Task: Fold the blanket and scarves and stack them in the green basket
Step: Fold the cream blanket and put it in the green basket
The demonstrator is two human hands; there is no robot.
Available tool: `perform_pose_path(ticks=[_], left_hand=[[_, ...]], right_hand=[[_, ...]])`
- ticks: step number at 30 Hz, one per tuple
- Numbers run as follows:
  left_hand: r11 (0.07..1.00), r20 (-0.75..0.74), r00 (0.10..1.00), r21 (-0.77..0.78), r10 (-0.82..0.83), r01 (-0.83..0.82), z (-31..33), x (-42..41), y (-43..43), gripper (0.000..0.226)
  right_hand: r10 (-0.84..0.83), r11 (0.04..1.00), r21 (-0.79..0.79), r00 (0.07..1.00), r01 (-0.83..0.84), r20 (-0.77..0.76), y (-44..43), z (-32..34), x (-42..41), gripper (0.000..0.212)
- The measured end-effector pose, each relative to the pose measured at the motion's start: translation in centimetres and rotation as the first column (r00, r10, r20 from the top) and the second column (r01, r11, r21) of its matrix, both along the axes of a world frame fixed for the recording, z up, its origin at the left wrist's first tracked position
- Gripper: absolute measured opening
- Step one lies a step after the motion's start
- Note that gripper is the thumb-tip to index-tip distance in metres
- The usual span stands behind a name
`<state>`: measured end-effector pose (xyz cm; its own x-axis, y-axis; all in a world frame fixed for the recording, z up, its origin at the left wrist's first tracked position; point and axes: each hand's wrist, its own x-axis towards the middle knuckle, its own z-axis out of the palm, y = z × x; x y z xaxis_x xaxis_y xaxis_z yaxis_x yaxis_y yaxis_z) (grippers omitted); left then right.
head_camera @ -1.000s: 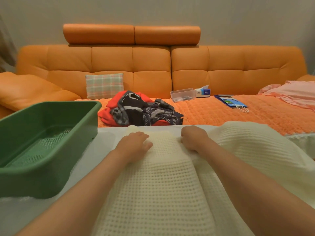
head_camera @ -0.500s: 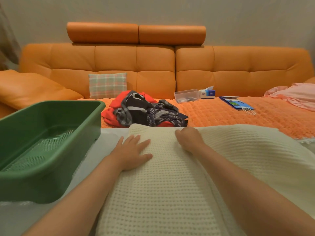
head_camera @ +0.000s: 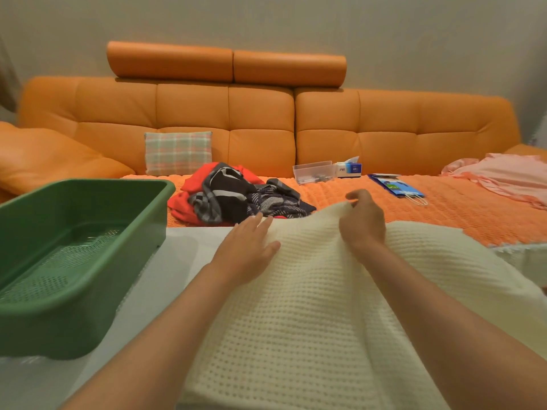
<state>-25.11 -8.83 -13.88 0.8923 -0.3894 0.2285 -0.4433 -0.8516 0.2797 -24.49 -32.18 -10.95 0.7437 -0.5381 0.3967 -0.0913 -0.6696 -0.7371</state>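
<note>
Blanket, cream waffle weave, lies on the white table, covering its near and right part. Left hand is flat with fingers straight, pressing the far-left edge of the cloth. Right hand pinches the far edge and lifts it into a peak. This reads as a fold being set up or an edge being lined up; can't tell how many layers are there already. Scarves sit in a tangled heap at the front edge of the sofa seat, just beyond the table's far edge, unfolded. Green basket is at the table's left edge with nothing in it. Progress looks early: blanket fold unfinished, all scarves left, no stacking done.
</note>
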Motion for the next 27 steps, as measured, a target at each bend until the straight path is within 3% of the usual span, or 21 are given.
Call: perform_pose_path(ticks=[3,5,8,10,13,15,19,21,23,25,27], left_hand=[[0.99,-0.265,0.964,0.128,-0.021,0.057,-1.4,-0.2,-0.7,0.067],[0.962,-0.352,0.936,0.255,-0.001,0.097,-2.5,-0.1,-0.7,0.071],[0.957,-0.35,0.936,0.283,0.041,0.063,-3.0,0.1,-0.6,0.078],[0.953,-0.32,0.943,0.302,0.095,0.006,-3.1,0.0,-0.6,0.084],[0.942,-0.266,0.942,0.314,0.207,-0.118,-3.4,-0.7,-0.3,0.091],[0.938,-0.251,0.936,0.305,0.247,-0.166,-3.2,-1.3,-0.1,0.089],[0.958,-0.192,0.966,0.262,0.174,-0.12,-1.7,-3.4,-0.2,0.07],[0.971,-0.153,0.984,0.23,0.096,-0.059,-1.1,-5.2,-0.2,0.055],[0.983,-0.127,0.991,0.182,0.053,-0.03,-0.6,-7.4,0.3,0.043],[0.985,-0.125,0.992,0.171,0.032,-0.01,-0.2,-9.4,1.2,0.038],[0.984,-0.144,0.989,0.177,0.025,0.001,-0.1,-11.0,2.4,0.037]], right_hand=[[-0.024,0.949,-0.312,0.973,-0.05,-0.231,-1.6,-2.6,-0.7,0.045],[-0.01,0.842,-0.507,0.935,-0.183,-0.354,-1.8,-4.0,-1.0,0.042],[-0.01,0.619,-0.742,0.942,-0.257,-0.334,-1.6,-4.5,-1.5,0.045],[0.039,0.574,-0.776,0.955,-0.263,-0.295,-1.2,-4.1,-2.1,0.046],[0.103,0.74,-0.594,0.927,-0.314,-0.361,0.0,-2.6,-4.3,0.029],[0.029,0.808,-0.505,0.877,-0.303,-0.48,0.6,-1.2,-6.5,0.024],[-0.13,0.812,-0.464,0.666,-0.354,-0.735,1.3,-0.8,-12.2,0.049],[-0.025,0.864,-0.338,0.638,-0.373,-0.769,1.9,-1.0,-14.5,0.051],[0.23,0.932,-0.053,0.699,-0.358,-0.677,2.4,-1.1,-16.0,0.042],[0.46,0.888,0.256,0.741,-0.383,-0.489,3.5,-1.3,-17.2,0.024],[0.508,0.85,0.356,0.785,-0.389,-0.355,4.4,-1.6,-17.8,0.017]])
